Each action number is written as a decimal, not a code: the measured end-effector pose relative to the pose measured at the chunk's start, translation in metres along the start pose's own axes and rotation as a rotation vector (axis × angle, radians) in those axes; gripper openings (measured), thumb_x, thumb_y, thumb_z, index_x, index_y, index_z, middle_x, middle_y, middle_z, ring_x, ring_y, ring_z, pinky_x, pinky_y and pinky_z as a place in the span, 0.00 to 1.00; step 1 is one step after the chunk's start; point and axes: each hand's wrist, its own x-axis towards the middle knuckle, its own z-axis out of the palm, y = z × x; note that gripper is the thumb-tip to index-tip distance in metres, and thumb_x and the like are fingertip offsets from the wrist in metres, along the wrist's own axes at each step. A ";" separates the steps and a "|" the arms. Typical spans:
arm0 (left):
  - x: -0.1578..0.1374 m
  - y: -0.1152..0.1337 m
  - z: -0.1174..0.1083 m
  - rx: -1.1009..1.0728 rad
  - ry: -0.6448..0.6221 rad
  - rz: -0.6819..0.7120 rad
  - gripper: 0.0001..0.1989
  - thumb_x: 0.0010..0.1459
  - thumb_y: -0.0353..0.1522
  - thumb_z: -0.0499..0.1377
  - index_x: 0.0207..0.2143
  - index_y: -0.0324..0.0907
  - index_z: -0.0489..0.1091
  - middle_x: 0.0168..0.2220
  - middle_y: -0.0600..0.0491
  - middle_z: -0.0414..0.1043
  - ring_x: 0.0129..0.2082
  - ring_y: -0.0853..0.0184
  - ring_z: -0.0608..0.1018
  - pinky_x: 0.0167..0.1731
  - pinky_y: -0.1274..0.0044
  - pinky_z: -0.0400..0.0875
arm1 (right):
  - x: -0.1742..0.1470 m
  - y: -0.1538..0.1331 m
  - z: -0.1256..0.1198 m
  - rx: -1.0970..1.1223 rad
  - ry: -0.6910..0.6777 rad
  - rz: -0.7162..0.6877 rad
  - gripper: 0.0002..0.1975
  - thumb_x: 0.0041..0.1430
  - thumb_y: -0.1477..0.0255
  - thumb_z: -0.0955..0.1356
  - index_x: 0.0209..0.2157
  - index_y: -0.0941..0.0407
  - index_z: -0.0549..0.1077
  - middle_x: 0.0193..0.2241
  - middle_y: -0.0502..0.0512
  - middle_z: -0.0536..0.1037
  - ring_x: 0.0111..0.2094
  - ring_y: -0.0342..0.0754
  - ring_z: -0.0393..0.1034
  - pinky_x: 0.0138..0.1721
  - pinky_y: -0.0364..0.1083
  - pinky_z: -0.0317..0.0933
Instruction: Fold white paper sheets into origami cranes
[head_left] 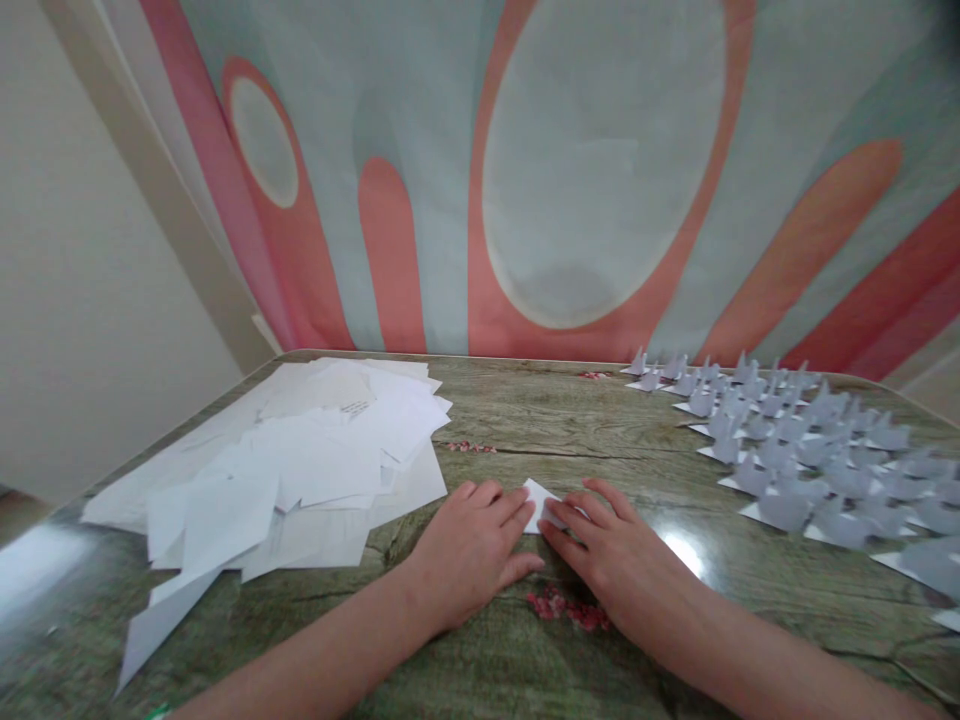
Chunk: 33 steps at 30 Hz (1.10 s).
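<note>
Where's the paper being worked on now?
In the head view, the small white paper lies on the table just right of centre, touched by the left hand and right hand, right of the paper pile.

folded paper (537, 500): white | tabletop (517, 400): grey-green woodgrain, perhaps red-flowered | wall covering (600, 150): coral, grey-blue

Small paper (538, 496) partly hidden by fingers (516, 502); printed text (355, 407) illegibly small

The light is soft and fairly bright. The table (525, 410) throws back a hot glare spot right of centre and a paler sheen at far left. Print on the papers (322, 450) blurs; the folded shapes (791, 508) look grey, shaded. Wide-angle distortion splays the mural (600, 170); the top right corner darkens.
</note>
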 end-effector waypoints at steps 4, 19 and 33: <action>0.001 0.000 0.000 0.001 -0.003 0.015 0.23 0.58 0.44 0.51 0.51 0.40 0.62 0.52 0.50 0.65 0.43 0.61 0.67 0.39 0.70 0.59 | -0.001 -0.001 -0.004 -0.005 0.009 0.048 0.11 0.50 0.77 0.67 0.38 0.59 0.73 0.37 0.59 0.75 0.42 0.55 0.64 0.52 0.58 0.49; 0.000 -0.001 0.004 -0.018 -0.024 0.009 0.25 0.57 0.45 0.53 0.52 0.40 0.61 0.54 0.49 0.63 0.45 0.59 0.66 0.41 0.69 0.59 | -0.005 0.010 -0.013 -0.090 -0.082 0.183 0.07 0.48 0.82 0.66 0.30 0.59 0.75 0.29 0.59 0.74 0.36 0.55 0.65 0.45 0.56 0.55; -0.002 -0.002 0.006 -0.162 -0.005 -0.013 0.22 0.59 0.43 0.50 0.52 0.40 0.61 0.54 0.48 0.62 0.50 0.59 0.64 0.49 0.67 0.58 | -0.005 0.001 0.001 -0.067 -0.020 0.064 0.16 0.53 0.75 0.67 0.45 0.61 0.70 0.41 0.61 0.73 0.43 0.55 0.63 0.45 0.53 0.57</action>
